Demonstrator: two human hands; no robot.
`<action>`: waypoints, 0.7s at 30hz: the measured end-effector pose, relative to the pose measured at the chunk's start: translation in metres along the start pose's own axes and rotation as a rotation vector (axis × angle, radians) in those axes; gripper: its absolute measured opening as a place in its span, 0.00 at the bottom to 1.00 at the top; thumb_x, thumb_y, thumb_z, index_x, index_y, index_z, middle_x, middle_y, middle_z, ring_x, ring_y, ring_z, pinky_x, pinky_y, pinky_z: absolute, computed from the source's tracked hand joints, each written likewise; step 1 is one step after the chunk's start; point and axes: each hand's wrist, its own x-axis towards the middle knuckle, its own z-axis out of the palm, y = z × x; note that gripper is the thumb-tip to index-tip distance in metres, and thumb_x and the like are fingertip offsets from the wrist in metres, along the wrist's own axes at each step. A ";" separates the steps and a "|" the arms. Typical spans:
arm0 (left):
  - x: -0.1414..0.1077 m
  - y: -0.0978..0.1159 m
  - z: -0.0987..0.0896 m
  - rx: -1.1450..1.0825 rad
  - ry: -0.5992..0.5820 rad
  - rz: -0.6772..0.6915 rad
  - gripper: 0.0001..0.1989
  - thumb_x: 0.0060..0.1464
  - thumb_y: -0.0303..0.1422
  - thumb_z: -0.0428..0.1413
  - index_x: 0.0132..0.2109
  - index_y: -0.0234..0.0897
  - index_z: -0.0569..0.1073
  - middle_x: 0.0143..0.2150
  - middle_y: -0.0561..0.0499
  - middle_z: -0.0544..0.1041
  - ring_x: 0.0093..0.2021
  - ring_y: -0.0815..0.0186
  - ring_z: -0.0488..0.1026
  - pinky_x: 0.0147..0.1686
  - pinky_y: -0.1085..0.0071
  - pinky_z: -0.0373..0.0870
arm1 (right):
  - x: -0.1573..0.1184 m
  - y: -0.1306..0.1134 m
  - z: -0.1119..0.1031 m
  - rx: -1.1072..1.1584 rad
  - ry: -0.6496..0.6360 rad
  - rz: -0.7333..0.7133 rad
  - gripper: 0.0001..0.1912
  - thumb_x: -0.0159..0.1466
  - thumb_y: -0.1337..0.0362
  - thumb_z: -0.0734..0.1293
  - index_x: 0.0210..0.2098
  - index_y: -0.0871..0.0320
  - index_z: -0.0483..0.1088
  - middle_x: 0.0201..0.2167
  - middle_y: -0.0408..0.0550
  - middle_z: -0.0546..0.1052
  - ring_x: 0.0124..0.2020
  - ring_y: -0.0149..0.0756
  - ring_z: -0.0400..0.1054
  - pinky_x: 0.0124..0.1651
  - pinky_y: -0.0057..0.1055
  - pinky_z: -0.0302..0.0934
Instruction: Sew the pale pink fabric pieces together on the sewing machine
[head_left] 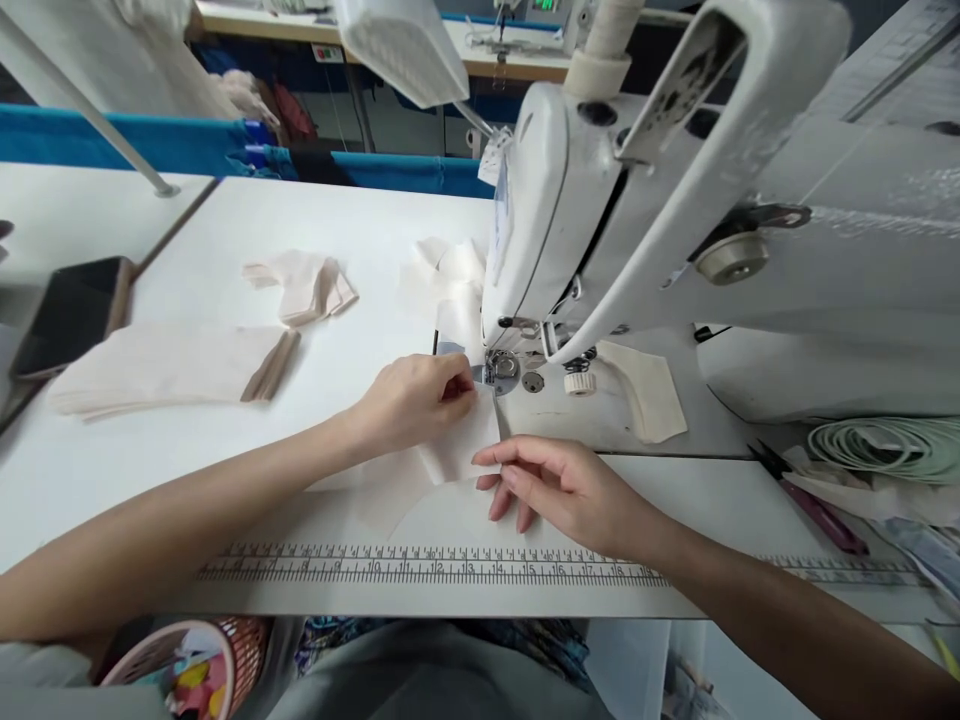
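A sewing machine (pixel 559 200) stands over the table, its presser foot (pixel 489 372) down near a pale piece of fabric (pixel 469 435). My left hand (pixel 420 402) is closed on the fabric just left of the foot, fingers curled and thumb pressed in. The fabric's lower part spreads toward me between both hands. My right hand (pixel 551 490) is at the fabric's right edge, fingers apart and loosely stretched, index fingertip by the cloth. More pale fabric (pixel 454 270) lies bunched behind the foot.
A stack of cut fabric (pixel 172 370), a smaller pile (pixel 304 285) and a phone (pixel 75 315) lie left. A cut piece (pixel 645 390) rests right of the needle. Snips (pixel 817 505) and coiled green cord (pixel 889 448) lie far right. A measuring tape (pixel 420 568) runs along the front edge.
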 end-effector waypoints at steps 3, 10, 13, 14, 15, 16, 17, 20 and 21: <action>0.003 -0.002 0.003 0.041 0.005 0.013 0.03 0.56 0.29 0.53 0.35 0.36 0.71 0.30 0.53 0.76 0.27 0.69 0.69 0.28 0.72 0.60 | 0.001 0.002 -0.001 0.021 0.008 0.037 0.16 0.67 0.59 0.63 0.50 0.63 0.69 0.39 0.52 0.77 0.32 0.32 0.74 0.26 0.23 0.67; 0.005 -0.005 0.007 0.103 0.046 0.029 0.07 0.58 0.34 0.52 0.35 0.36 0.71 0.28 0.52 0.76 0.26 0.68 0.69 0.27 0.72 0.59 | 0.003 0.001 -0.002 0.031 0.007 0.048 0.15 0.68 0.61 0.62 0.49 0.63 0.69 0.36 0.48 0.75 0.25 0.27 0.72 0.23 0.21 0.67; 0.005 -0.007 0.008 0.106 0.064 0.054 0.07 0.58 0.34 0.52 0.34 0.36 0.70 0.27 0.52 0.75 0.25 0.69 0.68 0.26 0.73 0.58 | 0.003 0.000 -0.002 0.023 0.008 0.050 0.13 0.69 0.63 0.60 0.48 0.63 0.69 0.36 0.47 0.74 0.25 0.26 0.71 0.23 0.20 0.66; 0.005 -0.007 0.009 0.108 0.071 0.062 0.08 0.58 0.34 0.51 0.33 0.36 0.70 0.27 0.52 0.75 0.24 0.69 0.67 0.25 0.73 0.58 | 0.003 -0.001 -0.002 0.022 0.008 0.051 0.12 0.69 0.63 0.60 0.48 0.63 0.69 0.35 0.47 0.74 0.24 0.26 0.71 0.23 0.20 0.66; 0.005 -0.008 0.010 0.112 0.078 0.066 0.08 0.58 0.34 0.51 0.32 0.36 0.69 0.26 0.53 0.74 0.23 0.69 0.67 0.25 0.73 0.57 | 0.003 -0.001 -0.002 0.021 0.009 0.054 0.12 0.69 0.64 0.60 0.48 0.63 0.69 0.35 0.47 0.74 0.24 0.26 0.71 0.23 0.20 0.66; 0.005 -0.008 0.010 0.120 0.083 0.066 0.08 0.58 0.34 0.51 0.32 0.36 0.69 0.26 0.53 0.73 0.23 0.70 0.66 0.25 0.73 0.57 | 0.003 -0.002 -0.002 0.023 0.010 0.056 0.12 0.69 0.64 0.60 0.48 0.63 0.69 0.35 0.46 0.74 0.24 0.26 0.71 0.23 0.20 0.66; 0.005 -0.008 0.010 0.129 0.084 0.061 0.09 0.58 0.34 0.52 0.31 0.36 0.68 0.25 0.53 0.73 0.23 0.70 0.66 0.24 0.73 0.56 | 0.002 -0.001 -0.002 0.026 0.013 0.057 0.12 0.69 0.64 0.60 0.48 0.63 0.69 0.35 0.46 0.74 0.23 0.25 0.71 0.23 0.20 0.66; 0.005 -0.007 0.010 0.142 0.079 0.048 0.10 0.58 0.35 0.51 0.29 0.37 0.66 0.24 0.53 0.71 0.22 0.70 0.64 0.24 0.73 0.56 | 0.002 0.000 -0.003 0.027 0.007 0.060 0.12 0.70 0.64 0.59 0.48 0.63 0.70 0.36 0.46 0.74 0.23 0.25 0.71 0.24 0.20 0.66; 0.005 -0.007 0.010 0.140 0.077 0.048 0.11 0.58 0.35 0.51 0.28 0.37 0.65 0.23 0.53 0.70 0.22 0.70 0.63 0.24 0.73 0.55 | 0.001 0.000 -0.003 0.025 0.005 0.063 0.13 0.70 0.64 0.59 0.49 0.62 0.70 0.36 0.46 0.74 0.24 0.25 0.72 0.25 0.21 0.67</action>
